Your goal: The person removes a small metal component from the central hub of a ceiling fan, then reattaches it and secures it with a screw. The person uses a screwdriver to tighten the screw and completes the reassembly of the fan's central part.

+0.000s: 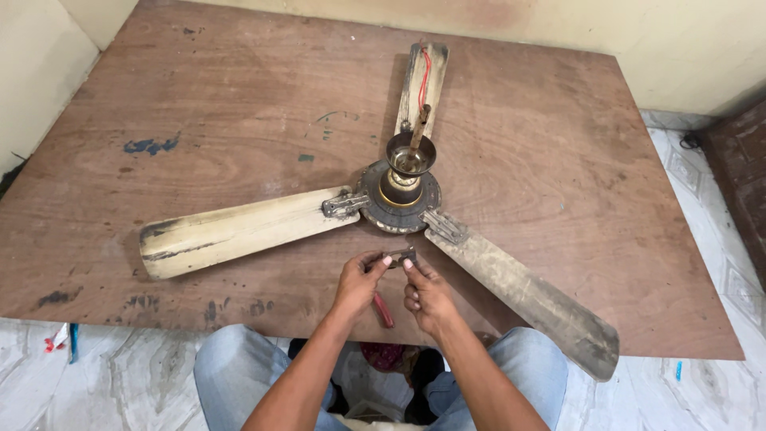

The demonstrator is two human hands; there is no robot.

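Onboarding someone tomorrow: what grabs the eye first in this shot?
A grimy three-bladed ceiling fan sprawls across the middle of a worn wooden board. Just in front of its hub, the left hand and right hand pinch a small metal part between them.

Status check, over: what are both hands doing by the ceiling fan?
Left hand and right hand pinch one small metal piece together. Ceiling fan lies untouched just beyond. Red-handled tool under the hands.
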